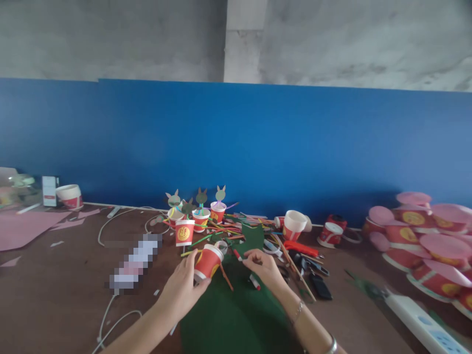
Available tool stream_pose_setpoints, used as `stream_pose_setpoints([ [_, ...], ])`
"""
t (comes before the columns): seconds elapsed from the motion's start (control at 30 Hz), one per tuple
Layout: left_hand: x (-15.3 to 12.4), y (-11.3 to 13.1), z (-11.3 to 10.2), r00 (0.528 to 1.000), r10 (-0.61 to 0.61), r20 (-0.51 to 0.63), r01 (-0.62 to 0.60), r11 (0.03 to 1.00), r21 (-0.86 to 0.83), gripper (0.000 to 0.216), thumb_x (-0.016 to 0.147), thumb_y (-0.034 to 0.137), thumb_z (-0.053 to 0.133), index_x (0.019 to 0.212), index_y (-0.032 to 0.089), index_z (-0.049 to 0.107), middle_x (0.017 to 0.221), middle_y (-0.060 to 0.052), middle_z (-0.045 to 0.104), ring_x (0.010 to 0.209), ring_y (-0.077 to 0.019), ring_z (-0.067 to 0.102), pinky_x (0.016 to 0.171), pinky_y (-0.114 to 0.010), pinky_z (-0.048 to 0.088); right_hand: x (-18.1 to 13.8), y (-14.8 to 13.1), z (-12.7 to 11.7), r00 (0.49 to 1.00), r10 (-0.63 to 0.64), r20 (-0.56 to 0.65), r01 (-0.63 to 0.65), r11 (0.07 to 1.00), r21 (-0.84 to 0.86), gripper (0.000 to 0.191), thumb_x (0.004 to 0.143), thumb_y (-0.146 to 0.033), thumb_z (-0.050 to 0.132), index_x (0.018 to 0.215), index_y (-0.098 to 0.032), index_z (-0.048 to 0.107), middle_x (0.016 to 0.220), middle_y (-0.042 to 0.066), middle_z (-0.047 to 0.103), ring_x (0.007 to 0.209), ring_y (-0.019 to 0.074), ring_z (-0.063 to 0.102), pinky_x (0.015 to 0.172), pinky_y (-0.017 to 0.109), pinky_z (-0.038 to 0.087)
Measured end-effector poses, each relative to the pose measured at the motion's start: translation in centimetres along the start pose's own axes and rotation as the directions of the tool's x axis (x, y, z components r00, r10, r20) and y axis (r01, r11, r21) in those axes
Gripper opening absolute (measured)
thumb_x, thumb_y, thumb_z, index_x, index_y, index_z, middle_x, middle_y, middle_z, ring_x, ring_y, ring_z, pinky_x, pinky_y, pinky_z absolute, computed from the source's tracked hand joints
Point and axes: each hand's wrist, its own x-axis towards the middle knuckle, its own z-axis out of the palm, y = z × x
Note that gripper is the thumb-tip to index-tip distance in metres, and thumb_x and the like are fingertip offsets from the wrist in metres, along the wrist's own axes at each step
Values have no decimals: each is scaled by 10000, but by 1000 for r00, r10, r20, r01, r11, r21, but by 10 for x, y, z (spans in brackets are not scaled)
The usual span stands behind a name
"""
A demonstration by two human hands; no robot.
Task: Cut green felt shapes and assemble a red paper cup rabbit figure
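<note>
My left hand (181, 289) is wrapped round a red paper cup (208, 261) tilted on its side, with an orange stick (225, 277) poking from it. My right hand (263, 265) is closed in a pinch on a small red and white marker (238, 255) just right of the cup. Both hands hover over a dark green felt sheet (236, 314) on the brown table (66, 290). A second marker (254, 282) lies under my right hand. Behind stand several red cups topped with grey eared cut-outs (193, 211) on straws.
A pile of coloured straws (224, 230), an upright white-rimmed cup (294, 224), scissors and dark tools (309, 268) lie to the right. Pink-lidded red cups (424, 241) are heaped at far right, beside a white power strip (424, 324). White cables (118, 221) and pink paper (22, 228) lie left.
</note>
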Motion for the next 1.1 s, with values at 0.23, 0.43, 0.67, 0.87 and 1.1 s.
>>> stream_pose_setpoints([
  [0.23,16,62,35,975,200,95,-186,973,-135,435,756,229,547,1183,199,471,1110,-111,583,969,-233,577,810,-354,468,-1,-5,-1,994,72,81,-100,901,422,246,671,-367,670,617,-137,600,676,16,592,624,130,504,604,243,369],
  [0.43,31,79,88,982,51,182,-19,985,-174,107,813,203,474,807,177,577,776,-71,683,778,-213,655,680,-287,477,3,2,-4,999,22,-38,-7,939,344,250,668,-362,677,612,-143,570,651,-1,559,609,118,478,576,230,363],
  [0.67,27,56,91,997,25,-69,-34,989,-141,238,879,279,369,941,153,561,848,-129,683,811,-248,655,698,-326,493,7,20,-7,947,-44,-319,68,996,65,249,786,-385,534,792,-147,606,720,51,626,672,172,559,599,264,420],
  [0.87,17,61,91,963,268,14,-246,901,-359,235,898,231,339,1024,176,530,836,-79,667,760,-170,654,684,-248,493,6,31,-10,935,-129,-329,37,962,-271,193,805,-252,438,820,-172,613,779,62,657,741,200,597,669,288,442],
  [1.1,19,64,89,983,181,30,-150,888,-435,213,902,285,344,930,170,522,592,-29,636,571,-155,633,584,-229,473,4,30,-23,932,-217,-291,-84,652,-753,168,741,-107,437,760,-179,588,806,68,619,809,216,552,718,309,379],
])
